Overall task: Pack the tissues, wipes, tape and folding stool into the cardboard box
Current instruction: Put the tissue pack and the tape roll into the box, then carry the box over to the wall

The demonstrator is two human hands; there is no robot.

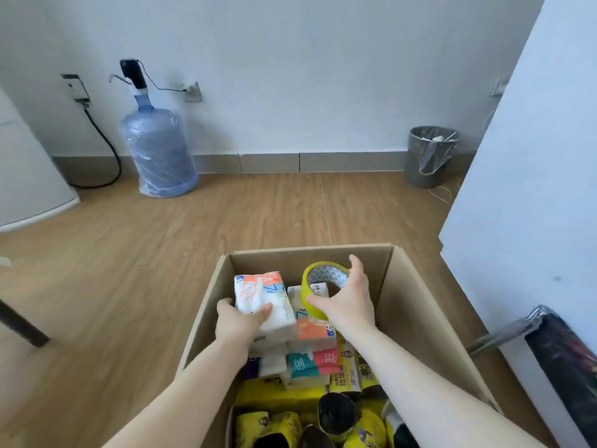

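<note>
An open cardboard box (pixel 416 305) stands on the wooden floor in front of me. My left hand (pixel 237 321) grips a white tissue pack with orange and blue print (pixel 260 292) inside the box at its far left. My right hand (pixel 350 297) holds a roll of yellow tape (pixel 310 287), upright, over the far middle of the box. Under them lie more tissue packs (pixel 315 331), a teal and red wipes pack (pixel 311 362), and several yellow and black rolls (pixel 336 415) at the near end. A folded stool with a metal frame (pixel 549 344) leans against the white wall at right.
A blue water bottle with a pump (pixel 158 150) stands by the far wall. A grey waste bin (pixel 428 156) sits at the back right. A white appliance (pixel 29 176) is at left, with a dark furniture leg (pixel 22 324) nearer me.
</note>
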